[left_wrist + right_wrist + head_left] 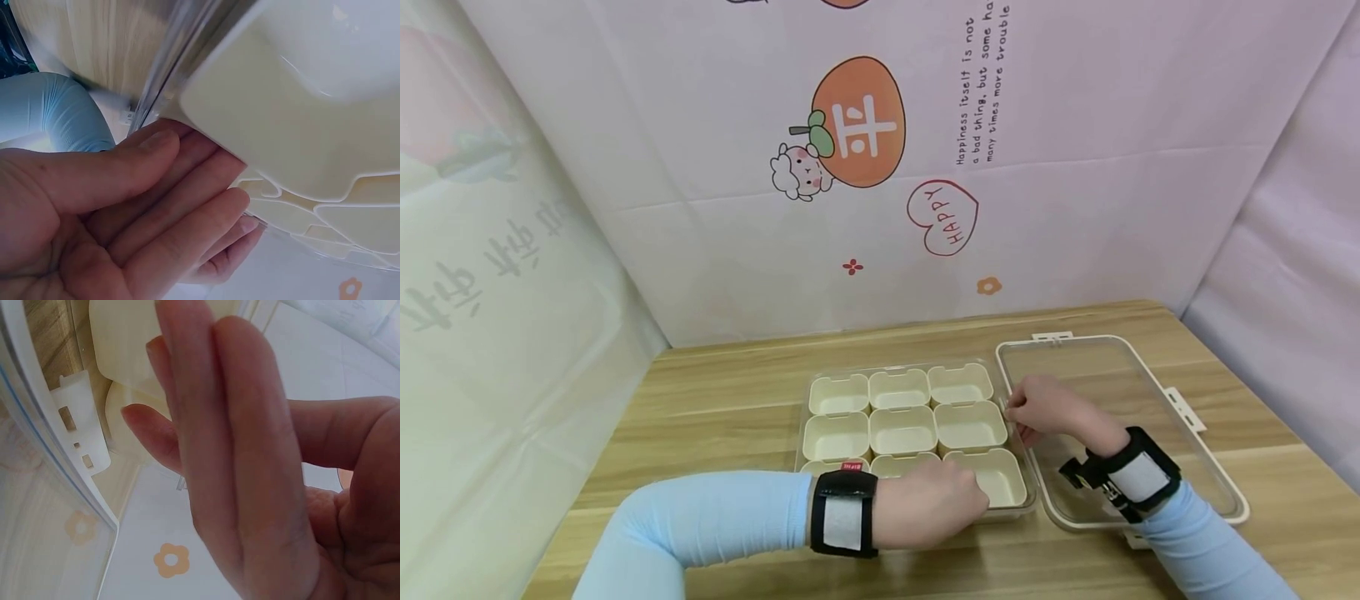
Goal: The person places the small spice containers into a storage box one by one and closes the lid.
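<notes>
A clear box [1028, 493] holds several cream cups in rows. My left hand [928, 504] is at the front row, beside the front right cup [1000, 477]. In the left wrist view, its nearly straight fingers [187, 187] touch that cup's corner, the thumb lying apart from the cup. My right hand [1048, 408] is at the box's right side, its fingertips by the wall near the middle right cup [972, 425]. Extended fingers [231, 437] fill the middle of the right wrist view and hide part of the cups behind them.
A clear lid [1138, 375] with a cream rim and clips lies right of the box, under the right forearm. Both stand on a wood-grain table [715, 400]. A printed white curtain [715, 250] hangs behind, with more cloth at both sides.
</notes>
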`<state>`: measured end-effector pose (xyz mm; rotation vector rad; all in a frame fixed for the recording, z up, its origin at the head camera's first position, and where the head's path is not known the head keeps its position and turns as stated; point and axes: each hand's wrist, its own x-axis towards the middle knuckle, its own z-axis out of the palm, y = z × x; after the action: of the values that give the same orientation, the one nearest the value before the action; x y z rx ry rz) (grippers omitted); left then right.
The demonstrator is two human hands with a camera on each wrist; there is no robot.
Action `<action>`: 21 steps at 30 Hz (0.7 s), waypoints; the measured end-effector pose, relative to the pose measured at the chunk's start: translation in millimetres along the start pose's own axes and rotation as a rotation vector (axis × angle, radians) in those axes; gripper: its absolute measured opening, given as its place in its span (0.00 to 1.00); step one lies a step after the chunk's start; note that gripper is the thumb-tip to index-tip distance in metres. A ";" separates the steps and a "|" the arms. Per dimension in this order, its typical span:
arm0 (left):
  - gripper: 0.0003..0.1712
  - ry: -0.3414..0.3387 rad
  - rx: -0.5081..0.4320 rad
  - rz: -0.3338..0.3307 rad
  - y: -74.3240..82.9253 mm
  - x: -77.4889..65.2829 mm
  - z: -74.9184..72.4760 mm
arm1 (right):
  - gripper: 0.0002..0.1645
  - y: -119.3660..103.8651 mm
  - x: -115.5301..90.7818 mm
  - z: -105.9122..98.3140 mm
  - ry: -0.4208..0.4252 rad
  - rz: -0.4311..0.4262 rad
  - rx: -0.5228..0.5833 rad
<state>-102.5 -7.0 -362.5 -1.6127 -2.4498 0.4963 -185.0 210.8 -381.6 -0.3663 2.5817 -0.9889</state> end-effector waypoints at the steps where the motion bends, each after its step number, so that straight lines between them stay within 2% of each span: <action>1: 0.10 0.000 0.000 0.003 -0.1 -0.3 0.0 | 0.12 -0.2 -0.2 0.0 0.000 -0.001 0.000; 7: 0.11 0.022 0.016 0.027 -0.1 -2.4 1.1 | 0.12 -0.1 -0.4 -0.1 -0.001 -0.001 -0.003; 21: 0.11 0.054 0.047 0.002 3.2 2.1 5.4 | 0.12 2.1 2.7 0.1 0.001 0.004 0.010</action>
<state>-102.4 -4.9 -368.7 -1.5899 -2.3798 0.5005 -187.6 211.3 -383.7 -0.3574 2.5766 -0.9999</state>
